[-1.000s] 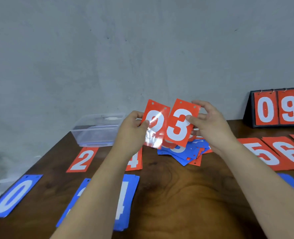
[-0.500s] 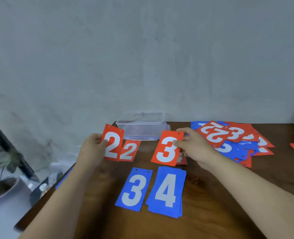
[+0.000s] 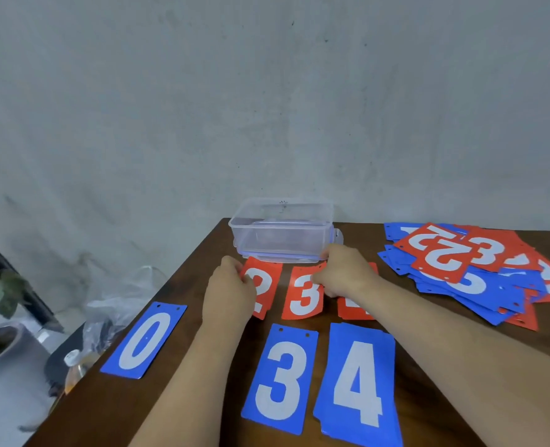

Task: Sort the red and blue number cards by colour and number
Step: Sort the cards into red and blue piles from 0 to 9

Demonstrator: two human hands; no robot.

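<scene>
Here, palms down, left hand (image 3: pixel 231 293) pinches red 2 card (image 3: pixel 268 285), right hand (image 3: pixel 344 272) red 3 card (image 3: pixel 303 299).

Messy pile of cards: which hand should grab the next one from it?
Probably the right hand: the pile lies on its side of the table, just past the red 3 card it holds. The left hand, holding the red 2 card, would have to cross over.
</scene>
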